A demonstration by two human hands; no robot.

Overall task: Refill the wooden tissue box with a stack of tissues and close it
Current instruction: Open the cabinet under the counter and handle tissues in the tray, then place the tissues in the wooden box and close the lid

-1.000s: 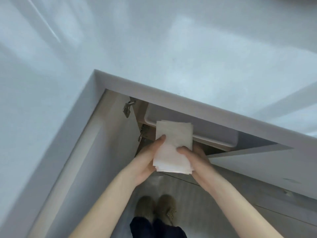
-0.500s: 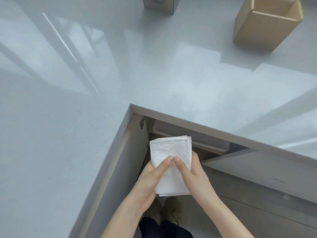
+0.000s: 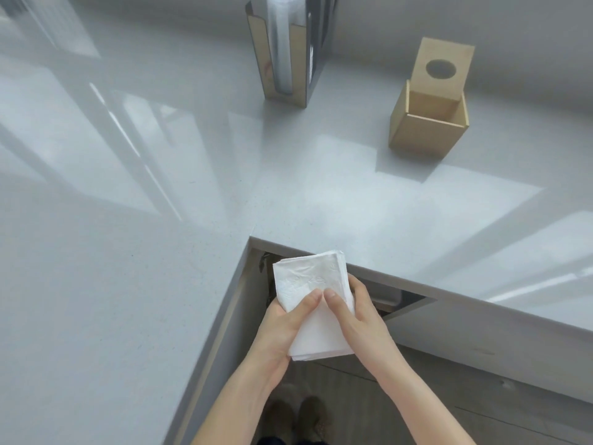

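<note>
Holding a white stack of tissues (image 3: 316, 311) between them, both hands sit low in the view, at the inner corner of the L-shaped grey surface (image 3: 160, 252). The left hand (image 3: 282, 329) cups the stack from its left edge with the thumb laid across the top sheet; the right hand (image 3: 359, 319) does the same from the right, its fingers (image 3: 359, 284) curled round the far side, so both sets of fingers are closed on the tissues. The two thumbs nearly touch on the top sheet. The stack is tilted, and its far end overlaps the edge of the surface in the view. Under that edge an open cabinet (image 3: 401, 303) shows a pale bin rim and a door hinge (image 3: 264, 256), dim and partly hidden by the stack. Below the hands lie the floor and two shoes (image 3: 298, 415). Well apart, at the back right of the surface, stands the box (image 3: 428, 128), open at the top, with its lid (image 3: 441, 70) upright inside it at the back, leaning away, round hole facing forward. The inside of the box that shows looks empty. To its left, at the back, stands a tall holder (image 3: 285, 53) with a clear stack of cups. Nothing lies on the surface between the hands and the box.
</note>
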